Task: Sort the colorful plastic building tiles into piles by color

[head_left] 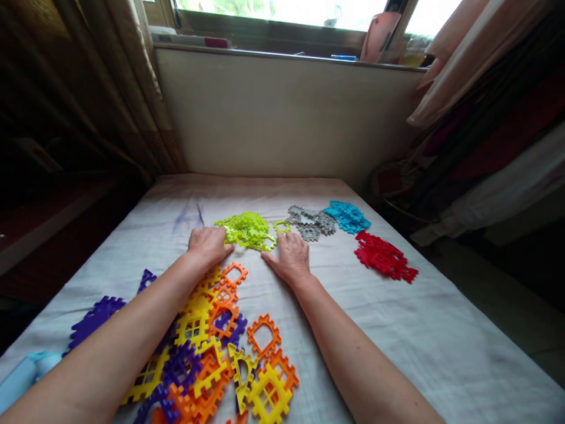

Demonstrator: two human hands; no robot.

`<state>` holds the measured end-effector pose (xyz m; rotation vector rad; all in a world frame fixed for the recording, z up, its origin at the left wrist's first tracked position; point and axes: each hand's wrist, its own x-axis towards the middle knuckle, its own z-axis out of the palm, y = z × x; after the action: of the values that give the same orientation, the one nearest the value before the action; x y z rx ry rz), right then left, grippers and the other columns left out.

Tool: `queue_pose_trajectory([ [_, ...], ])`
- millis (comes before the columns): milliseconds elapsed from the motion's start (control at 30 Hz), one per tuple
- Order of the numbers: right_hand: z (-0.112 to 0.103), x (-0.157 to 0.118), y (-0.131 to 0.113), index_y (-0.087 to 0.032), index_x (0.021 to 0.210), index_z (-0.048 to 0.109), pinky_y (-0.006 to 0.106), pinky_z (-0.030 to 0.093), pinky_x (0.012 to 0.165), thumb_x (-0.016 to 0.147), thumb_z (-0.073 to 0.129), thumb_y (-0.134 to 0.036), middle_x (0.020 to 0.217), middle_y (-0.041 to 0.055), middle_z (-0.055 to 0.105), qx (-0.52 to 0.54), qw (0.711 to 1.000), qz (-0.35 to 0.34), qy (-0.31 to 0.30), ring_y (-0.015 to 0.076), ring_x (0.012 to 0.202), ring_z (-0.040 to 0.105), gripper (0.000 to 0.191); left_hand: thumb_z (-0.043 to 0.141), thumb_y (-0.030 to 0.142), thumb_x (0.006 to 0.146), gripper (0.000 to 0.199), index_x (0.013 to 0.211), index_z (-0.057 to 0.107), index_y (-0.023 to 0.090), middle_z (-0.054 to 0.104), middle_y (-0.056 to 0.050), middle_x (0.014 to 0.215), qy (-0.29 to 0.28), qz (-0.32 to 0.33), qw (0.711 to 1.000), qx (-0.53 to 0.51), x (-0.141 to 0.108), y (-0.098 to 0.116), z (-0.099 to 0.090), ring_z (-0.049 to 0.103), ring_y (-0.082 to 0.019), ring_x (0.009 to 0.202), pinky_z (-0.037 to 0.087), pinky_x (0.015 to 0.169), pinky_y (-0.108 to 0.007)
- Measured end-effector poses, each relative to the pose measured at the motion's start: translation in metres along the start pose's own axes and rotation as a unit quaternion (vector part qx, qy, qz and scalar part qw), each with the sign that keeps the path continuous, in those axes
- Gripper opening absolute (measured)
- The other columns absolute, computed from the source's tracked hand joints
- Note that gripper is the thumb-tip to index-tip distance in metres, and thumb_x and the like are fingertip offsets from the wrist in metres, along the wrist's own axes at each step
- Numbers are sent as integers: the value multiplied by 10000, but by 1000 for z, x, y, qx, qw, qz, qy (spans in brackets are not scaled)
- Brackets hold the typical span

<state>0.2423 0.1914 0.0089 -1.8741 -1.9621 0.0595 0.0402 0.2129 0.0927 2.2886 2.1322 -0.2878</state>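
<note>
The left hand (207,244) borders the green pile (248,227), grip impossible to tell; the pile lies between both hands, seemingly being gathered; the loose green piece (276,226) beside it likely calls for nudging inward; the right hand (291,253) has its thumb spread, grip likewise unclear.

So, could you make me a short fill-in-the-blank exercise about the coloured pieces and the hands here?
1. Between the left hand and the right hand lies a pile of pieces coloured ____.
2. Just to the right of the gray pile is a neighbouring pile coloured ____.
3. The single-colour pile farthest to the right is ____.
4. The mixed pile nearest the person holds yellow, orange and ____ pieces.

Missing words: green; blue; red; purple.
</note>
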Motion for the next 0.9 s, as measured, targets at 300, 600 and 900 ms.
queue_pose_trajectory([
  [300, 8, 39, -13, -178, 1315, 568, 466, 339, 1048, 912, 566, -474, 1345, 168, 581, 15, 1000, -4, -17, 322, 1237, 482, 500, 564, 450, 819, 466, 1247, 633, 277, 716, -53, 1217, 7, 1, 994, -105, 45, 16, 7, 652, -277, 1119, 497, 856, -326],
  [600, 5, 36, -8, -179, 1115, 656, 318, 427, 878, 940, 531, -290, 1108, 104, 702, 93, 993, 15, 71, 226, 1001, 614, 241, 512, 330, 865, 441, 1280, 625, 232, 676, -44, 1297, 81, -10, 981, -174, 56, -22, 26, 623, -216, 1190, 464, 999, -279],
  [900, 3, 31, -10, -210, 865, 723, 293, 443, 838, 861, 567, -205, 935, 65, 740, 106, 990, -88, 24, 210, 925, 632, 156, 459, 254, 853, 528, 1366, 583, 234, 640, -7, 1363, 61, 50, 969, -234, 64, -25, 48, 594, -180, 1248, 430, 1057, -246],
])
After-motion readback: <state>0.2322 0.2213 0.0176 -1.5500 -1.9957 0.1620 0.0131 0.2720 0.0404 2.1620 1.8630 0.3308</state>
